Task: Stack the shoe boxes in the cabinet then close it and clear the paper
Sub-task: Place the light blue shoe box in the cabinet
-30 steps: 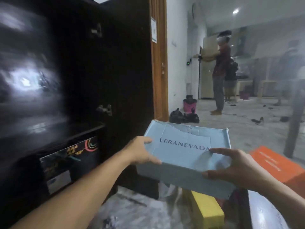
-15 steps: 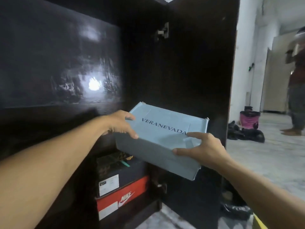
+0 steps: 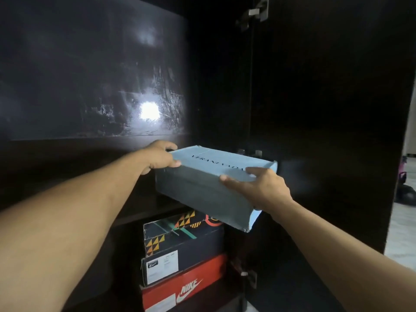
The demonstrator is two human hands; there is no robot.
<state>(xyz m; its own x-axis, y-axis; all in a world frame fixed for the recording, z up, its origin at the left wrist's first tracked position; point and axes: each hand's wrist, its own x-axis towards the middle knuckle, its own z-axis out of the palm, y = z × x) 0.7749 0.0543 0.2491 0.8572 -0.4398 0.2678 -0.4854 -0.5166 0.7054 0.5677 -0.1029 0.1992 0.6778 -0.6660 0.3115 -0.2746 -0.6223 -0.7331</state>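
Observation:
I hold a light blue shoe box (image 3: 202,190) with dark lettering on its lid at the mouth of a dark cabinet (image 3: 94,86). My left hand (image 3: 161,157) grips its far left corner and my right hand (image 3: 258,188) grips its near right edge. The box hangs level with the middle shelf (image 3: 144,212), its far end over the shelf. Below it, in the lower compartment, a black patterned shoe box (image 3: 182,246) lies on top of a red Nike shoe box (image 3: 180,291).
The cabinet's open door (image 3: 326,131) stands dark on the right, with hinges at the top (image 3: 254,12) and lower down (image 3: 247,275). A strip of pale floor and a dark bag (image 3: 408,194) show past the door's edge.
I have turned from the room toward the cabinet and carried the blue box left and forward, up to the middle shelf. The lower stacked boxes have come into full view.

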